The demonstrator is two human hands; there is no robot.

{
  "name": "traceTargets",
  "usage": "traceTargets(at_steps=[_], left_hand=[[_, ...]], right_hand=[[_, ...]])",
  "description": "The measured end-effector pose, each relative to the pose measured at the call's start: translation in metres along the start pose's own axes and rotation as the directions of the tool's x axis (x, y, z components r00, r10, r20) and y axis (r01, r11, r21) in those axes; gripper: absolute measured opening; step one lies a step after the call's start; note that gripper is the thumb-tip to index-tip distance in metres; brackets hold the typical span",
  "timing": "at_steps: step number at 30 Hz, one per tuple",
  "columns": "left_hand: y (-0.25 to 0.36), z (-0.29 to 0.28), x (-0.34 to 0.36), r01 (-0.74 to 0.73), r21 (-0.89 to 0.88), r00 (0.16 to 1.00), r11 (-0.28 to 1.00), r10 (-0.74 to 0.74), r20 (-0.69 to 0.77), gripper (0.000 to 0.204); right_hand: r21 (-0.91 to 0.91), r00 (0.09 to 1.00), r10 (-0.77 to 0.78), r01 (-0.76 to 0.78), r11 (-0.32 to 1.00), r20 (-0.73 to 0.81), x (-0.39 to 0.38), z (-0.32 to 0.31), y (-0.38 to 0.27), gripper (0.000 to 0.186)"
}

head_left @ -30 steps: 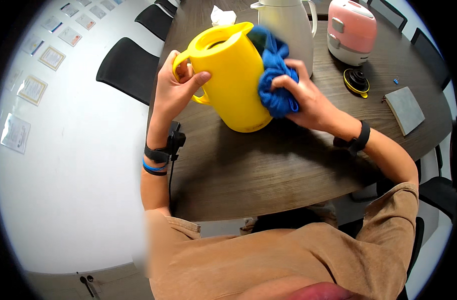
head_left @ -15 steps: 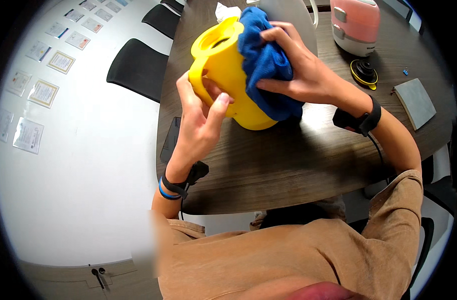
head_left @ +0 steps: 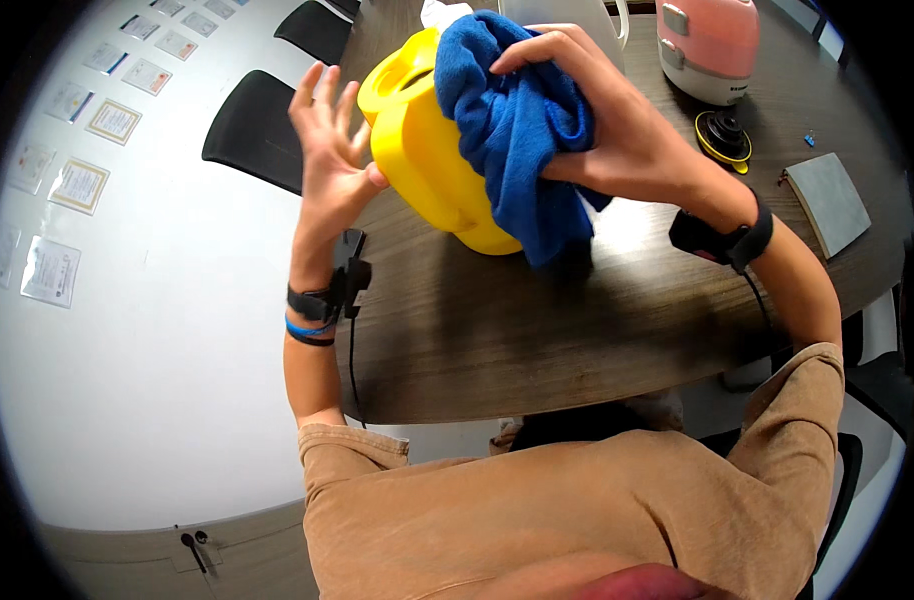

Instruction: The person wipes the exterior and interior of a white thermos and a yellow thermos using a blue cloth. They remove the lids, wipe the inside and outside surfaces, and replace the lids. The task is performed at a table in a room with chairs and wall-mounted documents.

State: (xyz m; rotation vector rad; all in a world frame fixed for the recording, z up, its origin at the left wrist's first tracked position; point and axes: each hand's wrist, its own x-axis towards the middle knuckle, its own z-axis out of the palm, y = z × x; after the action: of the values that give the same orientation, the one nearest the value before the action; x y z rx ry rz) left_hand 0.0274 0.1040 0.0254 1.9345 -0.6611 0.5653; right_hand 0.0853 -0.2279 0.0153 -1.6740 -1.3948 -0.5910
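Note:
A yellow thermos jug (head_left: 422,165) stands tilted or turned on the table, its top opening showing at the upper left and its handle facing me. My left hand (head_left: 332,150) is open beside it, fingers spread upward, the thumb tip at the jug's left side. My right hand (head_left: 627,130) grips a bunched blue cloth (head_left: 507,140), pressed against the jug's right side and hanging down over it. Behind the cloth is a tall pale thermos jug (head_left: 567,12), partly hidden. A black lid with a yellow rim (head_left: 722,137) lies to the right.
On the dark wooden table (head_left: 517,360) are a pink and white appliance (head_left: 709,45), a grey notebook (head_left: 827,205), a small blue object (head_left: 809,138) and white tissue (head_left: 442,14). A dark device (head_left: 349,242) lies near my left wrist. Black chairs (head_left: 249,130) line the table.
The yellow jug has turned so its handle faces me. My left hand has let go of the handle and spread its fingers. The cloth and my right hand have shifted leftward over the jug.

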Motion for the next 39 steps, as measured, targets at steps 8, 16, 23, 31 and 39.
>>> traceTargets(at_steps=[8,16,23,31,39], left_hand=[[0.013,0.049,-0.003,0.054,-0.007,0.998,0.999,-0.054,0.013,0.123],[0.055,0.107,-0.008,0.082,0.028,0.969,0.996,-0.073,-0.236,0.098],[0.055,0.087,-0.014,0.165,-0.128,0.985,0.978,-0.171,-0.034,0.107],[0.041,0.066,-0.013,0.120,0.111,0.991,0.987,-0.125,0.039,0.118],[0.027,0.098,-0.017,0.078,0.292,0.988,0.953,-0.034,-0.154,0.122]], right_hand=[[-0.067,0.756,0.499,-0.524,0.849,0.424,-0.081,0.019,0.027,0.089],[0.290,0.956,0.213,-0.267,0.919,0.203,-0.017,-0.039,0.028,0.071],[0.112,0.945,0.198,-0.233,0.966,0.260,-0.042,-0.033,0.023,0.074],[0.102,0.839,0.390,-0.457,0.884,0.379,-0.046,-0.044,0.005,0.059],[0.166,0.899,0.346,-0.397,0.903,0.269,-0.012,-0.040,0.039,0.057]])
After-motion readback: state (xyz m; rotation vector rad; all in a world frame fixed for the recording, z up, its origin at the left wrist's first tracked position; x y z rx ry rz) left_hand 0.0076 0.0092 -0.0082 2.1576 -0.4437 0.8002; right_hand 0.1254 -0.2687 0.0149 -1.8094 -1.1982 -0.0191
